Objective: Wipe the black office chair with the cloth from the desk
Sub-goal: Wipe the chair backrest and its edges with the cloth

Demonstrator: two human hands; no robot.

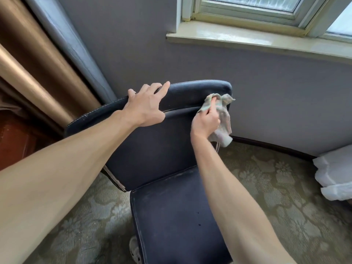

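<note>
Right hand (205,121) clutches the cloth (222,119) against the black office chair (158,149) backrest's right edge, left hand (145,107) flat on top, apparently bracing; the chair may swivel away.

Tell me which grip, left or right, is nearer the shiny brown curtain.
Left. The left grip rests on the black office chair's top edge, just right of the shiny brown curtain; the right grip, holding the crumpled grey cloth, is farther right across the backrest.

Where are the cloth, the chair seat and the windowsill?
cloth (225,121): head view, its hanging lower part.
chair seat (171,216): head view, middle of the cushion.
windowsill (247,38): head view, its top surface.
</note>
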